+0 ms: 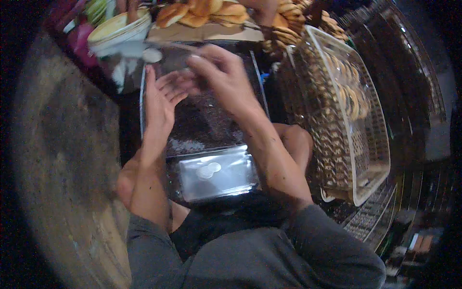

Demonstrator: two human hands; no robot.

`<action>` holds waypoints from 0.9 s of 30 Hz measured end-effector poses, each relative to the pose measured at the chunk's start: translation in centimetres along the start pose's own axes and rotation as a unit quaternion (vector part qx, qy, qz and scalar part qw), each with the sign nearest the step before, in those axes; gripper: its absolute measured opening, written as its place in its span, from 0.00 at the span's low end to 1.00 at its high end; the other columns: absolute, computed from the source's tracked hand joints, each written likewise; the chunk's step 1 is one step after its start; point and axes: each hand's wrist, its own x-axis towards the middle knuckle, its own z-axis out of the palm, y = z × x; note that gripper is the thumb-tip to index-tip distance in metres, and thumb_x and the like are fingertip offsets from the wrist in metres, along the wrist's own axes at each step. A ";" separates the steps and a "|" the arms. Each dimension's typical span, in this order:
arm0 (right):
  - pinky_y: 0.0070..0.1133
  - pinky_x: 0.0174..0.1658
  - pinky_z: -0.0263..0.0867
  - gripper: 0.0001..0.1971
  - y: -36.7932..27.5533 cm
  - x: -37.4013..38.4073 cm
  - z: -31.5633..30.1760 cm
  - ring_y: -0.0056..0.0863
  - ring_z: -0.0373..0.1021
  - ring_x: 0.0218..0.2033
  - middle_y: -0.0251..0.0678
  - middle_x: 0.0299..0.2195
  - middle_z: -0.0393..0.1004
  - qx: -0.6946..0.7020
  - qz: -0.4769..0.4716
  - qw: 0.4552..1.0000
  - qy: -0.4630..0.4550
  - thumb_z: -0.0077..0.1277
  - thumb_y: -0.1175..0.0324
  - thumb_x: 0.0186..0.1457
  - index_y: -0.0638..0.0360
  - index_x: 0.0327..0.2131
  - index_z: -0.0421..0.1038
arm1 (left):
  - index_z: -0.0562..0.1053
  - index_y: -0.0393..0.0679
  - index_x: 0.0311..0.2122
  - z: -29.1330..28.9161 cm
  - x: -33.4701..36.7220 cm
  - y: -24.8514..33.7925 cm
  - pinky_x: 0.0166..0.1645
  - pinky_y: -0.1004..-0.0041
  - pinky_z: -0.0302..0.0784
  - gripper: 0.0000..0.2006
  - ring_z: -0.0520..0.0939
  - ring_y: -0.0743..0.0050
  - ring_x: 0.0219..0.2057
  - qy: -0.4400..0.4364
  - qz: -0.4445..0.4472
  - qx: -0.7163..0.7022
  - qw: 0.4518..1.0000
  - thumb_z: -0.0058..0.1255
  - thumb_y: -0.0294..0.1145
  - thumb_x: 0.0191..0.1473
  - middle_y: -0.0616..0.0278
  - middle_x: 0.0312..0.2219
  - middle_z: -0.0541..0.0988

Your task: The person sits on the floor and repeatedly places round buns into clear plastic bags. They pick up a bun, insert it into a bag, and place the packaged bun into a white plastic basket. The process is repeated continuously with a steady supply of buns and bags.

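Observation:
My left hand is raised over the dark tray, palm turned inward and fingers spread, holding nothing that I can see. Close beside it is my right hand, blurred by motion, its fingers curled toward the thumb; what they hold, if anything, is unclear. A thin pale stick-like shape runs left from near the right hand. Just above my left fingertips shows a small round whitish disc. Nearer to me, a stack of clear plastic bags with round white marks lies across my lap.
Golden-brown round breads lie on a cardboard sheet beyond the tray. A white bucket stands at the far left. To the right, a white-rimmed plastic basket holds round baked pieces. Someone else's hand shows at the top.

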 end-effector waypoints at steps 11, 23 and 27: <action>0.16 0.26 0.66 0.12 4.7 -8.1 -5.2 0.20 0.69 0.23 0.31 0.23 0.70 0.108 0.190 0.960 0.175 0.50 0.62 0.57 0.63 0.33 0.68 | 0.73 0.39 0.35 0.2 0.3 -1.3 0.27 0.73 0.77 0.12 0.79 0.72 0.26 0.049 0.033 0.031 0.998 0.51 0.39 0.55 0.61 0.26 0.77; 0.23 0.29 0.63 0.13 4.3 -0.9 -12.4 0.27 0.68 0.23 0.39 0.21 0.73 -0.295 -0.001 0.954 0.062 0.49 0.63 0.56 0.66 0.29 0.71 | 0.72 0.41 0.28 1.7 2.0 -1.4 0.22 0.78 0.66 0.18 0.74 0.78 0.20 0.181 0.115 0.072 0.974 0.57 0.48 0.49 0.62 0.22 0.76; 0.28 0.39 0.66 0.16 10.6 -2.8 -20.2 0.37 0.72 0.36 0.46 0.32 0.75 -0.418 0.095 0.902 -0.047 0.51 0.59 0.55 0.66 0.36 0.71 | 0.70 0.42 0.27 1.8 3.1 -0.2 0.18 0.79 0.61 0.19 0.71 0.78 0.16 0.142 0.087 -0.027 0.986 0.47 0.50 0.56 0.56 0.22 0.78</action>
